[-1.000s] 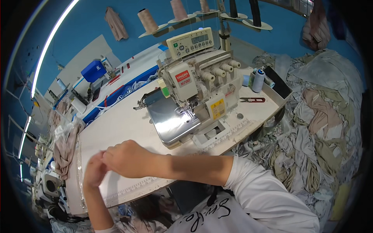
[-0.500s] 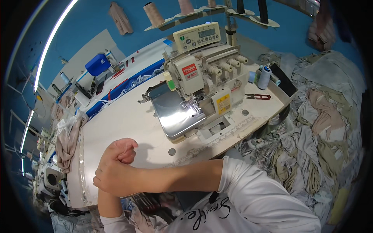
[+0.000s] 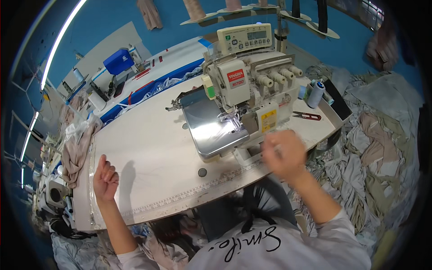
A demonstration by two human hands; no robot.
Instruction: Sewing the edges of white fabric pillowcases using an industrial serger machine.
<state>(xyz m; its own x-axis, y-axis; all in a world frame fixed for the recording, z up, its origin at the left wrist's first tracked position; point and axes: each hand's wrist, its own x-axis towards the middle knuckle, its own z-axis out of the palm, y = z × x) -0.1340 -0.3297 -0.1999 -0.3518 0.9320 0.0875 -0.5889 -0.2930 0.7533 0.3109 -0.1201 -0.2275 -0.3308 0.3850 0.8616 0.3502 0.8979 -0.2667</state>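
Note:
My left hand (image 3: 106, 181) is raised above the left end of the pale sewing table (image 3: 153, 184). Its fingers are loosely bent and a little apart, with nothing in them. Over the front edge, just before the overlock sewing machine (image 3: 234, 85), hovers my right hand (image 3: 284, 154). It is smeared by motion and its fingers look curled, but I cannot make out whether they hold anything. The machine's lamp lights its shiny metal plate (image 3: 213, 126). Red-handled thread snips (image 3: 308, 116) lie on the table beyond my right hand.
A blue thread spool (image 3: 317, 94) stands by a tray (image 3: 337, 108) at the table's right corner. Heaped fabric (image 3: 369, 153) fills the right side. Behind the table runs a blue trough (image 3: 148, 96). Thread cones (image 3: 194, 10) stand on a rack above. Beige cloth (image 3: 76, 157) hangs at the left.
My hands, crossed with the right over the left wrist, have come apart. The right has swung right toward the machine's front; the left has moved left. The view has shifted slightly.

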